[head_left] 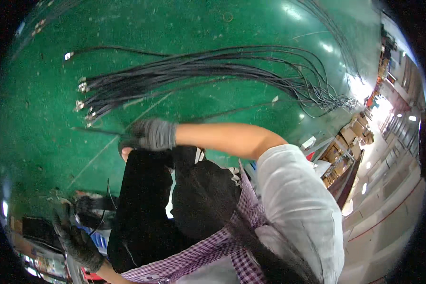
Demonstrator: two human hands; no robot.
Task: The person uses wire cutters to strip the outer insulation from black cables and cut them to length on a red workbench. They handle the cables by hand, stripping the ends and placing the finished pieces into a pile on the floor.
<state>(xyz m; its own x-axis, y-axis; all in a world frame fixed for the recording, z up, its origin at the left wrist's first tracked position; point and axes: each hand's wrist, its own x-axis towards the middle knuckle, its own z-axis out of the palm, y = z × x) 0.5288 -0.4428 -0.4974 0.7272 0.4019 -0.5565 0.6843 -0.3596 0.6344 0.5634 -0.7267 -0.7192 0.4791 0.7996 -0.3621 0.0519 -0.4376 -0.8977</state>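
On the green floor ahead lies a long bundle of black cables (194, 66), with pale metal-looking ends at the left and a tangle of loops at the right. My right hand (151, 135), in a grey glove, is closed above my bent knee, near the bundle. A thin dark length, apparently a black cable (97, 131), sticks out leftward from its fingers, smeared by motion. At the lower left is my left hand (78, 241), also gloved, with its fingers apart and nothing visible in them. It is nearest to a cluttered pile of dark items (87, 203).
More cables (336, 35) lie on the floor at the far right, and others at the far left. Cardboard boxes (352, 137) are stacked near a metal frame on the right. A blue item (98, 240) is beside my left hand. My dark-clad knees fill the near middle.
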